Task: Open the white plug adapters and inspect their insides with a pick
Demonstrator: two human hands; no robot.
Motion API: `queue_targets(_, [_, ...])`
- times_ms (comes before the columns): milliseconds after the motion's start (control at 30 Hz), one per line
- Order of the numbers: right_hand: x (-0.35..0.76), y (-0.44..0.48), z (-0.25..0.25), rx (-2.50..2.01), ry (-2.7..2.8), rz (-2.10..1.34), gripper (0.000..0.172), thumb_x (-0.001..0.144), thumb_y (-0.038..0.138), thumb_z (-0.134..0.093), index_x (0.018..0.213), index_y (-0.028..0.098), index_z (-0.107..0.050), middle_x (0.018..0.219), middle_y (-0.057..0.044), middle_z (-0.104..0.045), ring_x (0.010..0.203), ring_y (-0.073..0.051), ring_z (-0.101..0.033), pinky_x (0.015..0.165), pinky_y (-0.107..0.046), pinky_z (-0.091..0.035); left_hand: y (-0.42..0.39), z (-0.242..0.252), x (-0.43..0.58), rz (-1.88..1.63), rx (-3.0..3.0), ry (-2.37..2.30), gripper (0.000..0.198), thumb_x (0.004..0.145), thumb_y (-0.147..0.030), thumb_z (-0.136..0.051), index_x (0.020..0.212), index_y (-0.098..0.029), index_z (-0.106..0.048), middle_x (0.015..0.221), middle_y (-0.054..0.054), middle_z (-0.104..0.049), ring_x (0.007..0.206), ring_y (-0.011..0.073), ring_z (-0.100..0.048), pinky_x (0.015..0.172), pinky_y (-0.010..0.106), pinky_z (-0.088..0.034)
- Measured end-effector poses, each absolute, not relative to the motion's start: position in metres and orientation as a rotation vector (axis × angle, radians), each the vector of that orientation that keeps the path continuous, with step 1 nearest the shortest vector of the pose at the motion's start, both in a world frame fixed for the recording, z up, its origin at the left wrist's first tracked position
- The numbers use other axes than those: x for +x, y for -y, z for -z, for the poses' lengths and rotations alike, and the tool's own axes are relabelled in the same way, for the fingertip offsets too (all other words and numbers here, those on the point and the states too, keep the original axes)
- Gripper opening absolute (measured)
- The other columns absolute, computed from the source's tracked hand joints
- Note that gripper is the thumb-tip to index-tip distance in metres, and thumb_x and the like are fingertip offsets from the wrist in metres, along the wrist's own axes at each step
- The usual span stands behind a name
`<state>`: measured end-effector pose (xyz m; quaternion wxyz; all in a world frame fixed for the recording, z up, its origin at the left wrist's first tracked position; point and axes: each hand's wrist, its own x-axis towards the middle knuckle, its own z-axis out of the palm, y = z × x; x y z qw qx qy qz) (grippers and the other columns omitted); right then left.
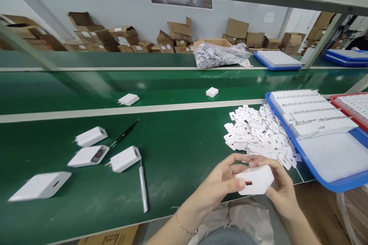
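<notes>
Both my hands hold one white USB charger above the front edge of the green bench. The thumb of my left hand presses on its port face, next to a slot with red inside. My right hand wraps round the charger's far side, and some of its fingers are hidden. Just beyond my hands lies a heap of small white slotted cover plates. To its right, a blue tray carries rows of white chargers with their metal prongs up.
Several loose chargers lie on the left, one with an open end. A black pen-like tool and a silver craft knife lie near them. Two chargers sit on the green belt. A red tray stands far right.
</notes>
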<state>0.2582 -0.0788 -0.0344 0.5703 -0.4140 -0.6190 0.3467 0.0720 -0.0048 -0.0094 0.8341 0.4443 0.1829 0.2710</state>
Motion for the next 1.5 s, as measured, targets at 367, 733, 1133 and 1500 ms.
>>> queue_targets(367, [0.394, 0.112, 0.033, -1.952, 0.827, 0.069, 0.043, 0.089, 0.056, -0.066, 0.116, 0.023, -0.069, 0.118, -0.012, -0.067, 0.095, -0.029, -0.069, 0.079, -0.046, -0.062, -0.182, -0.032, 0.104, -0.381, 2.155, -1.045, 0.048, 0.083, -0.065, -0.062, 0.105, -0.025, -0.073, 0.117, 0.01, -0.074, 0.11, 0.0337, -0.07, 0.093, 0.041, -0.058])
queue_targets(733, [0.388, 0.077, 0.037, -2.129, 1.008, -0.24, 0.052, 0.097, 0.06, -0.054, 0.132, 0.023, -0.064, 0.129, -0.013, -0.068, 0.092, -0.026, -0.073, 0.078, -0.042, -0.065, -0.33, 0.026, 0.15, -0.491, 2.166, -1.443, 0.066, 0.084, -0.055, -0.063, 0.127, -0.005, -0.058, 0.143, 0.031, -0.055, 0.141, 0.0505, -0.042, 0.113, 0.063, -0.035])
queue_targets(1133, [0.377, 0.018, 0.004, -2.098, 1.916, 0.011, 0.036, 0.102, 0.034, -0.048, 0.131, 0.023, -0.066, 0.135, -0.012, -0.067, 0.125, -0.033, -0.062, 0.103, -0.054, -0.054, -0.245, -0.009, 0.128, -0.789, 1.473, -1.045, 0.033, 0.096, -0.031, -0.057, 0.117, -0.008, -0.064, 0.108, 0.017, -0.073, 0.105, 0.0277, -0.073, 0.096, 0.045, -0.059])
queue_targets(1500, [0.402, -0.026, 0.017, -2.054, 2.034, 0.065, 0.034, 0.091, 0.039, -0.048, 0.091, 0.019, -0.076, 0.104, -0.018, -0.078, 0.098, -0.043, -0.072, 0.087, -0.061, -0.055, -0.063, -0.026, 0.003, -1.148, 1.99, -0.607, 0.043, 0.082, -0.019, -0.077, 0.122, -0.025, -0.061, 0.12, 0.01, -0.067, 0.111, 0.0238, -0.067, 0.096, 0.036, -0.056])
